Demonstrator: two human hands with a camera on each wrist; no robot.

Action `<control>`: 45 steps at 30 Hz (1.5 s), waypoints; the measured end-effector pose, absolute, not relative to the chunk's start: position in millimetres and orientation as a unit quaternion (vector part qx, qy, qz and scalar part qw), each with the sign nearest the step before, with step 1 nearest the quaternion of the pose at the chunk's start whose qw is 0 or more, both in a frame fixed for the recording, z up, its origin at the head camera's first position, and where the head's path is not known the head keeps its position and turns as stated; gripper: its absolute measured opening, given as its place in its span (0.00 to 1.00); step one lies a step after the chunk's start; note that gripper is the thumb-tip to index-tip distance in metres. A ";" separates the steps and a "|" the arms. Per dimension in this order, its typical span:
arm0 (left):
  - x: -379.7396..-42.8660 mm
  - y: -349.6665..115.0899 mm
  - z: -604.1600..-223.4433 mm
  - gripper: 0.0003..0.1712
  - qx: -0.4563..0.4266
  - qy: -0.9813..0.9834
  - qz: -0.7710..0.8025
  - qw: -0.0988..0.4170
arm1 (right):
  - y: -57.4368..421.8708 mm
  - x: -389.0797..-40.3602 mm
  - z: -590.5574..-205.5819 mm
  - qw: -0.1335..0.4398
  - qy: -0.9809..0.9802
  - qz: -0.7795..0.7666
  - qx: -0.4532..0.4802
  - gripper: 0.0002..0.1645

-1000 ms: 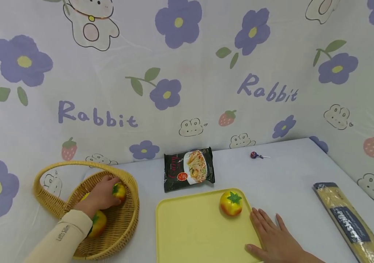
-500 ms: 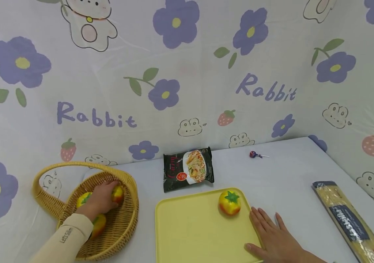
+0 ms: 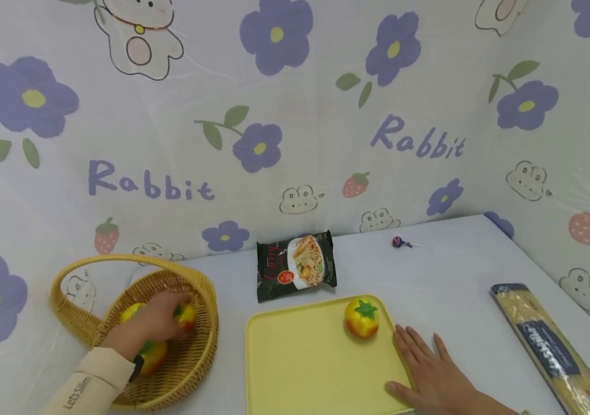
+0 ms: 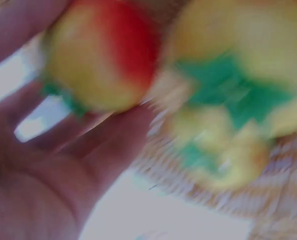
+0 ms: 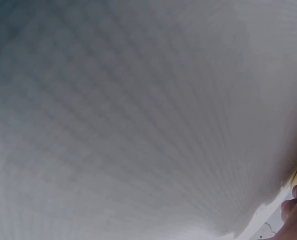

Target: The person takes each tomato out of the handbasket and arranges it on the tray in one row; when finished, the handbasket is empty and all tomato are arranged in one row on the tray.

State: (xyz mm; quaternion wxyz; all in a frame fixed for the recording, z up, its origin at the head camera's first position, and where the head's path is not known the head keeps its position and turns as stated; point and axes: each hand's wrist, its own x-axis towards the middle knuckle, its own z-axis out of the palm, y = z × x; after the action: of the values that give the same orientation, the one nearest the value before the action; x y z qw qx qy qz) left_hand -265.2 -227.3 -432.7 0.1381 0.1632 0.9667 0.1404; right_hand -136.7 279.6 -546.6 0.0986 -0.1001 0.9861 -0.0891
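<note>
My left hand (image 3: pixel 151 323) reaches into the wicker basket (image 3: pixel 203 363) under its arched handle. Its thumb and fingers hold a yellow-and-red toy tomato (image 3: pixel 185 317) with a green leafy top; the left wrist view has this same tomato (image 4: pixel 106 55) between thumb and fingers, blurred. More tomatoes lie beside and beneath the hand, such as a large tomato (image 4: pixel 293 60) and one partly hidden by the wrist (image 3: pixel 153 357). On the right, my right hand (image 3: pixel 435 369) lies flat with spread fingers along the edge of a yellow tray (image 3: pixel 305 363). Another tomato (image 3: pixel 361 319) sits in the tray's far right corner.
Behind the tray lies a black noodle packet (image 3: pixel 296 266). A lollipop (image 3: pixel 404 242) is farther back on the white table (image 3: pixel 461 271). Toward the right edge is a long pack of pasta (image 3: pixel 549 351). A printed cloth (image 3: pixel 295 115) hangs behind. Pale blur fills most of the right wrist view.
Inside the basket, my left hand has shifted slightly down and left, and the tomato at its fingertips has moved lower with it. My right hand stays at the tray's edge.
</note>
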 end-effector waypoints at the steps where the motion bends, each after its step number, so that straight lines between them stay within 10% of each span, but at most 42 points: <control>1: -262.0 -227.4 -423.0 0.41 0.178 0.964 0.134 0.148 | 279.5 -137.2 -546.2 0.101 0.986 -0.088 -0.100 0.61; 16: -213.5 -179.1 -330.9 0.37 0.294 0.876 0.161 0.346 | 278.3 -135.8 -545.1 0.099 0.986 -0.091 -0.098 0.61; 22: -209.3 -138.3 -337.0 0.37 0.401 0.831 0.238 0.304 | 279.0 -135.3 -545.6 0.105 0.985 -0.095 -0.097 0.60; 45: -255.2 -20.9 -453.0 0.43 0.216 0.898 0.362 0.129 | 284.3 -128.2 -546.8 0.047 0.987 -0.100 -0.119 0.56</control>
State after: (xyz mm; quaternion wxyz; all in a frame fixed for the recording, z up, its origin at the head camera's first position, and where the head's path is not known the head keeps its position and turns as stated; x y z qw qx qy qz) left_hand -255.2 -20.9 -453.0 0.1289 0.2160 0.8976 0.3620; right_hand -128.2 284.3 -546.8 0.0474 -0.1187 0.9868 -0.0995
